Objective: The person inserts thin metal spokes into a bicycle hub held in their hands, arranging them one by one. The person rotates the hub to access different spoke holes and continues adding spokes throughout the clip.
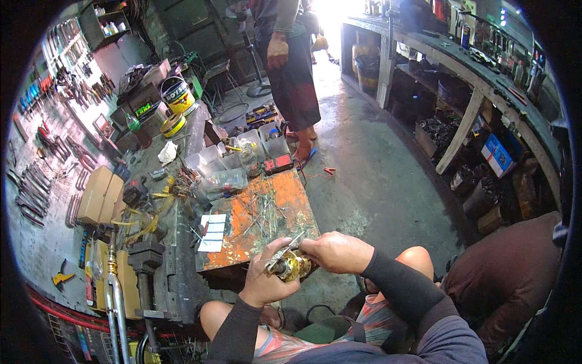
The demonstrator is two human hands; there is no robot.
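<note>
My left hand (pixel 265 280) is wrapped round a gold-coloured wheel hub (pixel 293 267), held above my lap by the near edge of the orange board. Thin silver spokes (pixel 293 241) stick up past the hub between my two hands. My right hand (pixel 341 253) is closed, its thumb and fingers pinched together at the hub's right side; what lies between its fingertips is hidden. Many loose spokes (pixel 264 209) lie in a heap on the orange worktop (pixel 298 210), just beyond my hands. A white lined paper (pixel 213 233) with a thin tool on it lies left of them.
Clear plastic bins (pixel 274 143) and a red-and-black box (pixel 278 164) stand behind the spokes. At left are a bench vise (pixel 145 257) and a silver fork (pixel 113 285). One person (pixel 291 79) stands ahead; another in a brown shirt (pixel 515 279) is close on my right.
</note>
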